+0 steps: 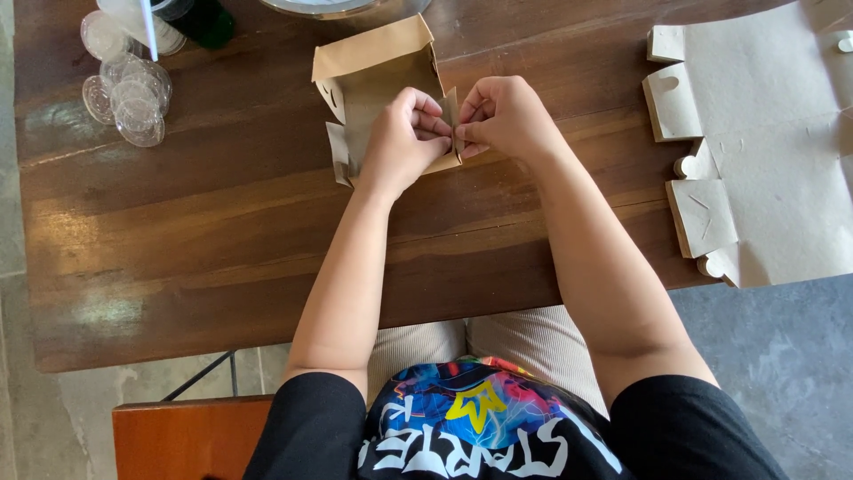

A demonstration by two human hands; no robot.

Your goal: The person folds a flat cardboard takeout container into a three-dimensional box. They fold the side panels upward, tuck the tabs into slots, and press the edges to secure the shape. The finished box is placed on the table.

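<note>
Both hands pinching brown cardboard box [378, 80], flat box blanks [764, 169] right, clear lids [129, 89] left

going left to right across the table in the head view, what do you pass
clear plastic lids → dark green bottle → brown cardboard box → left hand → right hand → flat unfolded boxes
</note>
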